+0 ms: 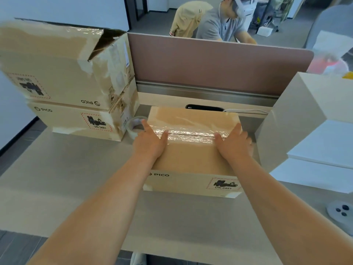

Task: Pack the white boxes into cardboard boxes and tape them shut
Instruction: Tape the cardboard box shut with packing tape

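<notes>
Cardboard box (191, 159), long axis left-right, left hand (150, 142) and right hand (234, 144) pressed flat on its taped top, fingers uncurled

Two bare forearms, uncovered right to the near edge; the left hand (150, 142) and right hand (234, 143) are bare too.

We are seeing only part of the tape roll (136, 125) at nine o'clock of the taped cardboard box (191, 159), our left hand (150, 142) covering its near side, while at twelve o'clock a dark flat object (204, 107) is showing just its top edge, too little to identify. At three o'clock the stack of white boxes (324, 142) is running off the right edge, and at five o'clock a round grey device (341, 213) is getting cut off likewise.
</notes>
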